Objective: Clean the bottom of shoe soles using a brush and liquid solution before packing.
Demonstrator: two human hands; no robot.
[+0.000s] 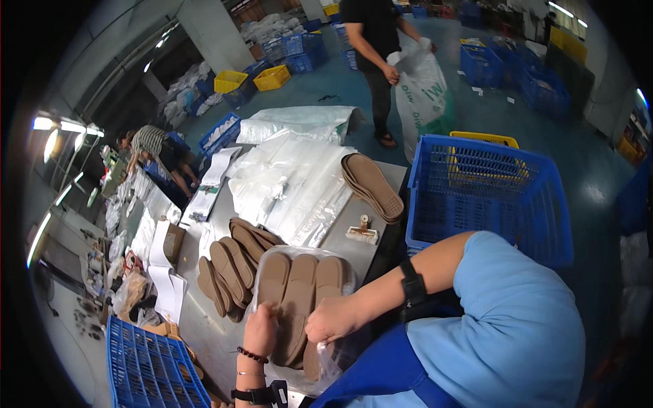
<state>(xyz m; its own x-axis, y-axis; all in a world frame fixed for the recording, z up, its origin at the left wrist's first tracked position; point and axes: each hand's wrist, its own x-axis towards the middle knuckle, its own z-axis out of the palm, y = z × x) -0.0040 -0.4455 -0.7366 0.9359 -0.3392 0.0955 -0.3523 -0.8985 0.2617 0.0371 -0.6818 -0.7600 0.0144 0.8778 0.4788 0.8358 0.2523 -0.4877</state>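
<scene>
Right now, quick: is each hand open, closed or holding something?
Left hand: closed, by the brown soles; whether it grips plastic can't be told.
Right hand: closed, holding the clear plastic bag.

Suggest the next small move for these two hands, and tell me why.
Probably the right hand should draw the clear bag closer around the brown soles while the left hand steadies them. Loose plastic hangs bunched below the right hand, the soles lie within the bag's outline, and the left hand sits at their left side.
</scene>
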